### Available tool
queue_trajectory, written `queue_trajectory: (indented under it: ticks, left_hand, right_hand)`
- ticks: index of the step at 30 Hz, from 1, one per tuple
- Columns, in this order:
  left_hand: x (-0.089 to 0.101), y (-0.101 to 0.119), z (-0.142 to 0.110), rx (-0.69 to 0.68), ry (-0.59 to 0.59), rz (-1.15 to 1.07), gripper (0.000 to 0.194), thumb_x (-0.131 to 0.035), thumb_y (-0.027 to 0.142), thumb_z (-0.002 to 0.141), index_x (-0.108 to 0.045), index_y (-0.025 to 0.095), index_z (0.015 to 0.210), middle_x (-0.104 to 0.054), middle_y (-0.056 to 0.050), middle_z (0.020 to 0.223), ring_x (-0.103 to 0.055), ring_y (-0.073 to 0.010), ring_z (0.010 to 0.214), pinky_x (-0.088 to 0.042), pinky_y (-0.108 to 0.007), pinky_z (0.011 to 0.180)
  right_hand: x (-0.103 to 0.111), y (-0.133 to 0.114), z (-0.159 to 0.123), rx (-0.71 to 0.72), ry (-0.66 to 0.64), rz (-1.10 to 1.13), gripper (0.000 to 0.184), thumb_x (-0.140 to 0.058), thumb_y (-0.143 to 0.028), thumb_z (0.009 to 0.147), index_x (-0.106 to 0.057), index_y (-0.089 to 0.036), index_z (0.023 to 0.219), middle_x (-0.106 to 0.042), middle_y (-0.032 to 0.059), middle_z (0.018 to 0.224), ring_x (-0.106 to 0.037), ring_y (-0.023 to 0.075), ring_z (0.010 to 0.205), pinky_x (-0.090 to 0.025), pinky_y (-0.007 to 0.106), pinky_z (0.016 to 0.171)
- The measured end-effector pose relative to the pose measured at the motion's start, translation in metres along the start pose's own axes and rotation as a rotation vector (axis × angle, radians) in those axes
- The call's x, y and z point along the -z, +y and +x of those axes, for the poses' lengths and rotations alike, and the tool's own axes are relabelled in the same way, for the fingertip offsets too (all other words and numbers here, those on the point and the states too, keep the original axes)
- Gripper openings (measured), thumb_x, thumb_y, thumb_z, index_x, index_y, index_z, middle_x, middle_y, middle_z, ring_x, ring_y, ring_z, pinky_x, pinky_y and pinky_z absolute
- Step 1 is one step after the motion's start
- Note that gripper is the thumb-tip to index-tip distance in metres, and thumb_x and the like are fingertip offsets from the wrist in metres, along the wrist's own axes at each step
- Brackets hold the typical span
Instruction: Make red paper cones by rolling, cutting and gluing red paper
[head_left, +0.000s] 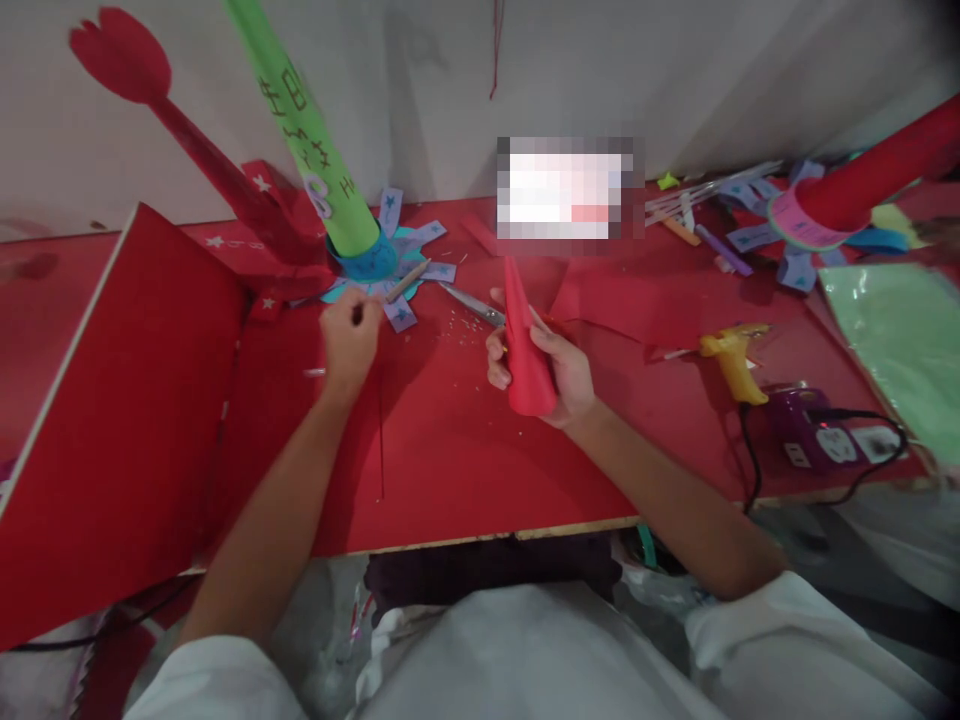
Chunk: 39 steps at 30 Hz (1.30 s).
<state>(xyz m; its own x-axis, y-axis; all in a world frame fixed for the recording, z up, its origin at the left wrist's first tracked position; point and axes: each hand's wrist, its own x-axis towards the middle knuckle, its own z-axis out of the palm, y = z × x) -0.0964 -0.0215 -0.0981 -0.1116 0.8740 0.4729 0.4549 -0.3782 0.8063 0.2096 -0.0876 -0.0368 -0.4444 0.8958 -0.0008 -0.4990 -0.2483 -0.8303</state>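
Observation:
My right hand (566, 372) is closed around a red paper cone (528, 365), its tip pointing up and away from me. Scissors (478, 305) lie just beyond that hand. My left hand (349, 335) is curled with its fingers pinched together. A tan pencil-like stick (407, 281) meets these fingertips; whether they grip it I cannot tell. Past the left hand, a green paper tube (315, 150) with brown marks stands in a blue ring on a base of petal-like paper strips. Small scraps (465, 330) are scattered between my hands.
At the left stands a red panel (127, 420), with a red paper tulip (202, 150) behind it. To the right are a yellow glue gun (735, 362), a purple power strip (814, 430) with cords, a red tube (892, 165) and a green sheet (896, 340). Red paper (637, 300) lies mid-table.

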Motion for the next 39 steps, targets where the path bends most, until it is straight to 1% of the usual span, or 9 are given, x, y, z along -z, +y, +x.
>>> queue_trajectory:
  ticks: [2,4,6,15,19,24,27,33,39]
  left_hand:
    - [-0.008,0.020,-0.010,-0.040,-0.044,0.285,0.032,-0.073,0.041,0.094,-0.053,0.022,0.077,-0.051,0.002,0.068,-0.044,-0.0141,0.065,-0.030,-0.033,0.063]
    - [-0.014,0.040,-0.018,-0.110,-0.154,0.398,0.009,-0.065,0.031,0.097,-0.069,0.024,0.101,-0.069,-0.005,0.094,-0.060,-0.0198,0.083,-0.042,-0.033,0.072]
    - [-0.018,0.058,-0.023,-0.168,-0.245,0.381,0.023,-0.058,0.033,0.102,-0.071,0.024,0.118,-0.073,-0.012,0.118,-0.067,-0.0243,0.104,-0.051,-0.035,0.084]
    - [-0.046,0.090,-0.039,0.063,-0.407,-0.443,0.050,-0.070,0.066,0.095,-0.071,0.024,0.124,-0.076,-0.016,0.124,-0.075,-0.0235,0.111,-0.062,-0.040,0.097]
    - [-0.048,0.100,-0.044,0.186,-0.579,-0.585,0.051,-0.079,0.064,0.089,-0.071,0.023,0.118,-0.075,-0.017,0.129,-0.077,-0.0206,0.097,-0.065,-0.035,0.085]
    - [-0.042,0.104,-0.048,0.346,-0.646,-0.768,0.044,-0.090,0.050,0.084,-0.070,0.021,0.110,-0.079,-0.013,0.112,-0.073,-0.0155,0.071,-0.061,-0.029,0.064]
    - [-0.043,0.099,-0.051,0.423,-0.573,-0.893,0.041,-0.090,0.047,0.085,-0.069,0.018,0.105,-0.080,-0.011,0.104,-0.071,-0.0136,0.061,-0.060,-0.030,0.060]
    - [-0.045,0.087,-0.041,0.529,-0.160,-1.023,0.049,-0.098,0.048,0.074,-0.071,0.020,0.104,-0.081,-0.007,0.098,-0.079,-0.0175,0.085,-0.061,-0.025,0.072]
    - [-0.043,0.077,-0.032,0.606,0.018,-0.963,0.057,-0.101,0.052,0.068,-0.071,0.021,0.105,-0.080,-0.001,0.089,-0.070,-0.0103,0.063,-0.054,-0.021,0.058]
  right_hand:
    - [-0.001,0.000,-0.001,0.003,-0.016,0.015,0.053,-0.061,-0.051,0.094,-0.056,-0.028,0.141,-0.066,-0.0007,0.088,-0.057,0.0149,0.060,-0.054,0.032,0.060]
    - [-0.003,0.000,-0.001,-0.001,-0.033,0.022,0.051,-0.062,-0.053,0.095,-0.056,-0.028,0.139,-0.066,-0.0013,0.088,-0.057,0.0142,0.059,-0.054,0.031,0.059]
    - [-0.004,0.002,0.000,-0.015,-0.047,0.017,0.049,-0.064,-0.054,0.096,-0.058,-0.026,0.136,-0.068,-0.0015,0.088,-0.058,0.0136,0.058,-0.053,0.030,0.057]
    - [-0.003,0.013,0.001,-0.165,-0.072,0.026,0.041,-0.074,-0.056,0.096,-0.063,-0.019,0.109,-0.074,0.0008,0.081,-0.068,0.0123,0.055,-0.054,0.023,0.052]
    - [-0.001,0.017,0.000,-0.269,-0.087,0.080,0.044,-0.077,-0.058,0.093,-0.065,-0.017,0.107,-0.075,0.0020,0.081,-0.069,0.0133,0.056,-0.058,0.023,0.049]
    - [0.000,0.023,0.000,-0.354,-0.156,0.112,0.045,-0.077,-0.059,0.094,-0.069,-0.016,0.107,-0.078,0.0058,0.085,-0.072,0.0147,0.061,-0.062,0.024,0.051]
    - [0.001,0.025,0.002,-0.365,-0.193,0.096,0.045,-0.072,-0.060,0.098,-0.068,-0.017,0.112,-0.081,0.0088,0.092,-0.077,0.0175,0.070,-0.066,0.026,0.060]
    - [0.014,0.025,0.008,-0.258,-0.131,0.036,0.042,-0.068,-0.060,0.101,-0.065,-0.020,0.113,-0.082,0.0092,0.093,-0.078,0.0192,0.073,-0.069,0.031,0.069]
    - [0.017,0.026,0.010,-0.124,-0.076,-0.172,0.038,-0.078,-0.050,0.094,-0.065,-0.021,0.116,-0.078,0.0034,0.088,-0.075,0.0167,0.069,-0.065,0.028,0.058]
